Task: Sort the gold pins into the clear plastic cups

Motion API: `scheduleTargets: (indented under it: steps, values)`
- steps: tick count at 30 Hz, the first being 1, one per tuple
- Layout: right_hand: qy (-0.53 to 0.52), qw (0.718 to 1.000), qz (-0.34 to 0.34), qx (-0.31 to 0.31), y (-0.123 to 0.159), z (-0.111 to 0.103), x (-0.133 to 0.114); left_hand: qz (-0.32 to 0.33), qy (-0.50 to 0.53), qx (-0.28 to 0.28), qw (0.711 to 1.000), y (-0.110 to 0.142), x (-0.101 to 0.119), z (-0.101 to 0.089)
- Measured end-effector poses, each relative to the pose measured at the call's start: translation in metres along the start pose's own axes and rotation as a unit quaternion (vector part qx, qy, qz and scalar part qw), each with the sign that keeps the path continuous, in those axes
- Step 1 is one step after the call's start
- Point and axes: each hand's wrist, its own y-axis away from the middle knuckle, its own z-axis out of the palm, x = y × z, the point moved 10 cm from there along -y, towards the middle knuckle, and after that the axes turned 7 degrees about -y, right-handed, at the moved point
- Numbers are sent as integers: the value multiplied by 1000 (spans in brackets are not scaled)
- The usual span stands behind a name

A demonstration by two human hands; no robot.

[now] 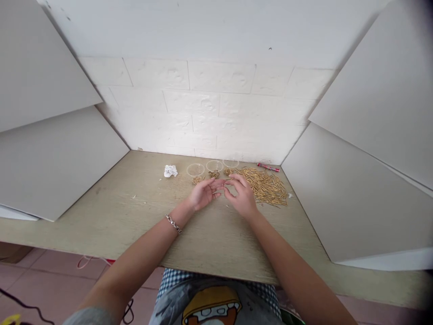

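Palm up, my left hand (204, 194) is above the table with its fingers stretched out to the right. The fingers of my right hand (241, 195) come together in a pinch at the left fingertips; what they hold, if anything, is too small to make out. To the right of them spreads a pile of thin gold-coloured metal pins (267, 187). Behind the hands stand three clear plastic cups, a left one (195, 169), a middle one (214, 165) and a right one (231, 162), with small gold-coloured pieces in them. My hands partly hide the cups' lower parts.
A crumpled white tissue (170, 171) lies left of the cups. Behind the pile is a red tube (268, 167). Grey-white panels (64, 167) flank the wooden table (111, 212) on both sides, and a white brick-patterned wall (203, 104) closes its back.
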Motion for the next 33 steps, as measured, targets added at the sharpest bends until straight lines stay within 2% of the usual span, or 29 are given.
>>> scheduleTargets:
  steps: [7, 11, 18, 33]
  values:
    - [12, 999, -22, 24, 0, -5, -6, 9, 13, -16, 1000, 0, 1, 3]
    - [16, 999, -26, 23, 1, -4, -7, 28, -24, 1, 999, -1, 4, 1]
    - [9, 1000, -24, 13, 1, -2, -7, 16, -81, 20, 996, -2, 2, -3]
    - [9, 1000, -6, -5, 0, 1, -1, 22, -69, 41, 997, -2, 3, -6]
